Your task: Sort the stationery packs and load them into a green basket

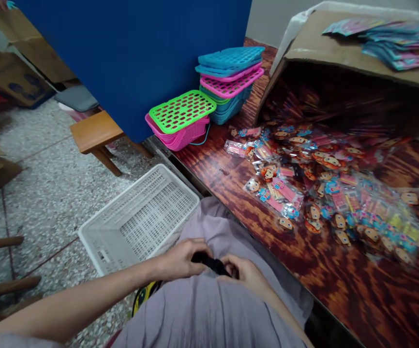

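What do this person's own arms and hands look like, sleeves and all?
The left hand and right hand are bare, with no gloves or watch visible. Both forearms show uncovered; a greyish-lavender sleeve edge appears at lower left, matching the loose, creased top.

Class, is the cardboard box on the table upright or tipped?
Tipped: the cardboard box lies open sideways, packets spread from inside onto the tabletop.

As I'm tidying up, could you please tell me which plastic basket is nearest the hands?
The white rectangular basket, just beyond the left hand; the colourful stacked baskets sit farther off on the wood-patterned table.
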Action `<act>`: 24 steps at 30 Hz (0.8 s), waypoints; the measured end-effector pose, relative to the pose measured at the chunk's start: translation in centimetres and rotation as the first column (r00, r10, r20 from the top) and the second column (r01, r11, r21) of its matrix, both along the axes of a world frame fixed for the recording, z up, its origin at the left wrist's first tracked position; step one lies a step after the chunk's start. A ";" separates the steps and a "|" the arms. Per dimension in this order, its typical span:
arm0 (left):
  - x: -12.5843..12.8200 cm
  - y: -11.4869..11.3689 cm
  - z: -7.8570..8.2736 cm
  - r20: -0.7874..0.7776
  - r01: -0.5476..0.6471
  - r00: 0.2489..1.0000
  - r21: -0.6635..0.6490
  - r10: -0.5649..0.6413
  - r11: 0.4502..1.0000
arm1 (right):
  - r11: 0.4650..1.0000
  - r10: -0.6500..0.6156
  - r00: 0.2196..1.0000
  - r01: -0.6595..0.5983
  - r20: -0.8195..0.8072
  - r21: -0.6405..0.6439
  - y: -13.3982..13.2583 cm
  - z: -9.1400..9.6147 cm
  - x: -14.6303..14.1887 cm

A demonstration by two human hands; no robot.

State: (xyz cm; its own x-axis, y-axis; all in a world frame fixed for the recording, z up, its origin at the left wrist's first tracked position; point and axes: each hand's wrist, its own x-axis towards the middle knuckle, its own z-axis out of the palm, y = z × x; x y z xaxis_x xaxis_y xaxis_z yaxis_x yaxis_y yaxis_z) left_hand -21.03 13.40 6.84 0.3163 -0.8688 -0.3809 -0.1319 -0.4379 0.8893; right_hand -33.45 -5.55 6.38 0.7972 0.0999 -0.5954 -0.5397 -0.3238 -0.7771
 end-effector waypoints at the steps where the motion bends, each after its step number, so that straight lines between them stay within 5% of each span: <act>1: -0.2 0.0 0.2 -0.041 -0.031 0.999 0.014 0.031 0.999 | 1.000 -0.012 1.000 0.012 0.009 0.026 -0.1 -0.3 -0.3; 6: -0.6 2.7 0.5 -0.037 -0.093 0.994 0.115 0.098 0.989 | 0.982 -0.188 0.982 0.187 0.034 0.043 0.5 -2.6 -2.2; 12: 0.1 7.0 1.1 0.030 -0.103 0.995 0.220 0.099 0.970 | 0.978 -0.184 0.982 0.179 0.040 0.105 0.8 -4.1 -2.5; 17: -0.1 6.0 0.9 0.127 -0.031 0.992 0.146 0.012 0.989 | 0.979 -0.034 0.999 0.035 -0.005 0.202 0.3 -3.8 -1.0; 24: 0.6 3.9 0.7 0.063 0.062 0.996 0.054 -0.066 0.997 | 0.960 0.280 0.955 -0.278 0.099 -0.034 0.8 -0.5 1.9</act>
